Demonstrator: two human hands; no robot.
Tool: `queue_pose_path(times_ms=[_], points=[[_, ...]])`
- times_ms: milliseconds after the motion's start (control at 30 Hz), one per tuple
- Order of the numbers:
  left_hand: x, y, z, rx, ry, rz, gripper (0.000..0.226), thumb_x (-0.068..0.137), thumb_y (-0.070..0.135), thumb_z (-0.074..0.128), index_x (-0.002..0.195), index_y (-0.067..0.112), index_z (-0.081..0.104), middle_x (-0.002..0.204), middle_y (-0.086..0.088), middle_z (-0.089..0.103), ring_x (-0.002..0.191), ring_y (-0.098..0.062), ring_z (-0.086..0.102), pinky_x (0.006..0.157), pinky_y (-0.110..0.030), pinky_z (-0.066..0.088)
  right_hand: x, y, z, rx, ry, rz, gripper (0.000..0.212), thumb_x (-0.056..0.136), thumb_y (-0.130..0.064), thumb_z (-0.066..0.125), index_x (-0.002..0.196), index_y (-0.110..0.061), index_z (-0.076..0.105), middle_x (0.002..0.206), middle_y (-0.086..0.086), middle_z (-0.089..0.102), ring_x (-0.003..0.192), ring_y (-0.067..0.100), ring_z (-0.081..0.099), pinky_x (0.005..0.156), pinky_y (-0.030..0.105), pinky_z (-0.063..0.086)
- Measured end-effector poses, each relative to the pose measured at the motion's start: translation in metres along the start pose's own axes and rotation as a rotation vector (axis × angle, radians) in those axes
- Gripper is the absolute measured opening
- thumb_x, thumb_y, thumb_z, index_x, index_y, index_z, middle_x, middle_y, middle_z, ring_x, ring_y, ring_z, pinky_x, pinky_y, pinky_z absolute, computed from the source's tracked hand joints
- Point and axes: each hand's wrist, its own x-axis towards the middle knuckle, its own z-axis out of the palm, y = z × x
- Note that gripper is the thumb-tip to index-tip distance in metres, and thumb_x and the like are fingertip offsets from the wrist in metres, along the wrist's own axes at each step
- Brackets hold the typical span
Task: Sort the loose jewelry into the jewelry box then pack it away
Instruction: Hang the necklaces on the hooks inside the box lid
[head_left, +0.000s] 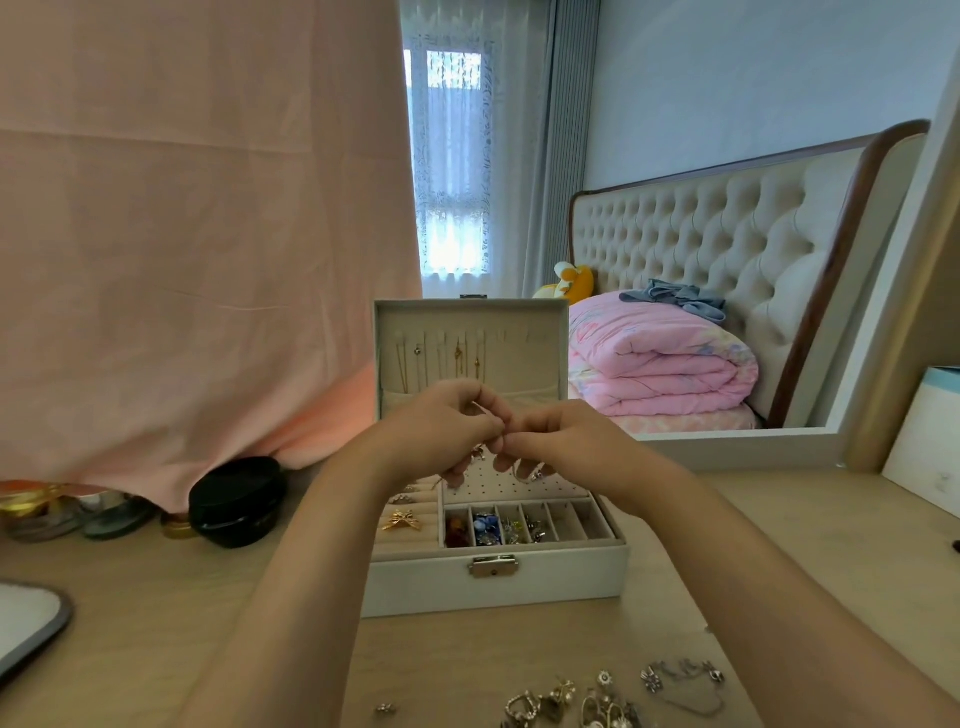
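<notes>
A white jewelry box (493, 582) stands open on the wooden table, its lid (470, 353) upright with thin necklaces hanging inside. Its tray holds a gold bow brooch (402, 519) and several small compartments with coloured pieces (488, 530). My left hand (441, 431) and my right hand (561, 447) meet above the box, fingers curled and pinching a small silver piece (530, 472) between them; its shape is hard to tell. Loose jewelry (582, 699) lies on the table near the front edge.
A black round case (236, 501) and small tins (67, 514) sit at the left under a pink cloth. A grey-rimmed tray (31, 621) is at the far left. A mirror frame (883, 364) and a white box (924, 441) stand at the right.
</notes>
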Motion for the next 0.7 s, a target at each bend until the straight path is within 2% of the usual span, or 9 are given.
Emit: queue_pose_path(times_ms=[100, 167, 267, 333, 400, 533, 700], points=[[-0.001, -0.001, -0.003, 0.024, 0.017, 0.005, 0.011, 0.097, 0.012, 0.059, 0.105, 0.017, 0.066, 0.079, -0.002, 0.068, 0.051, -0.008, 0.049, 0.051, -0.023, 0.048, 0.0, 0.005, -0.003, 0.022, 0.023, 0.012, 0.012, 0.093, -0.022, 0.069, 0.093, -0.017, 0.079, 0.085, 0.002, 0.077, 0.069, 0.011, 0.063, 0.08, 0.039, 0.055], [-0.001, -0.001, -0.005, 0.07, 0.004, -0.01, 0.01, 0.097, 0.014, 0.061, 0.102, 0.017, 0.069, 0.078, 0.0, 0.07, 0.051, -0.007, 0.05, 0.052, -0.021, 0.049, 0.0, 0.006, -0.003, 0.045, 0.047, 0.023, 0.011, 0.093, -0.021, 0.07, 0.094, -0.014, 0.079, 0.086, 0.003, 0.078, 0.068, 0.014, 0.064, 0.086, 0.046, 0.056], [-0.001, -0.004, -0.008, 0.194, -0.032, -0.04, 0.009, 0.095, 0.018, 0.065, 0.096, 0.021, 0.074, 0.078, 0.005, 0.074, 0.055, -0.006, 0.054, 0.056, -0.02, 0.05, -0.001, 0.005, -0.003, 0.021, 0.08, 0.03, 0.011, 0.09, -0.023, 0.073, 0.092, -0.016, 0.08, 0.086, -0.001, 0.078, 0.069, 0.013, 0.066, 0.082, 0.038, 0.057], [0.0, -0.006, -0.01, 0.23, -0.046, -0.056, 0.009, 0.094, 0.019, 0.067, 0.095, 0.023, 0.075, 0.078, 0.008, 0.075, 0.057, -0.006, 0.055, 0.057, -0.021, 0.051, -0.001, 0.006, -0.003, -0.005, 0.092, 0.02, 0.011, 0.09, -0.02, 0.073, 0.089, -0.013, 0.081, 0.085, -0.002, 0.078, 0.066, 0.01, 0.066, 0.068, 0.02, 0.054], [0.0, -0.007, -0.01, 0.26, -0.052, -0.062, 0.009, 0.094, 0.022, 0.067, 0.094, 0.026, 0.075, 0.078, 0.011, 0.075, 0.059, -0.006, 0.055, 0.058, -0.022, 0.051, -0.001, 0.006, -0.002, -0.026, 0.1, 0.009, 0.011, 0.091, -0.017, 0.072, 0.087, -0.011, 0.081, 0.083, -0.001, 0.078, 0.063, 0.007, 0.065, 0.058, 0.01, 0.047], [0.0, -0.008, -0.008, 0.275, -0.067, -0.078, 0.008, 0.093, 0.029, 0.069, 0.09, 0.027, 0.076, 0.079, 0.01, 0.074, 0.062, -0.009, 0.055, 0.059, -0.024, 0.051, 0.001, 0.006, -0.001, -0.037, 0.149, -0.007, 0.015, 0.093, -0.019, 0.069, 0.081, -0.016, 0.077, 0.08, -0.003, 0.077, 0.065, 0.01, 0.067, 0.057, 0.013, 0.048], [-0.003, -0.009, -0.013, 0.288, -0.046, -0.132, 0.011, 0.095, 0.028, 0.063, 0.094, 0.02, 0.071, 0.087, 0.002, 0.069, 0.07, -0.011, 0.058, 0.063, -0.026, 0.052, 0.006, 0.007, -0.003, 0.181, 0.181, 0.089, 0.023, 0.1, -0.012, 0.05, 0.081, -0.008, 0.062, 0.073, 0.007, 0.071, 0.064, 0.018, 0.063, 0.071, 0.032, 0.049]])
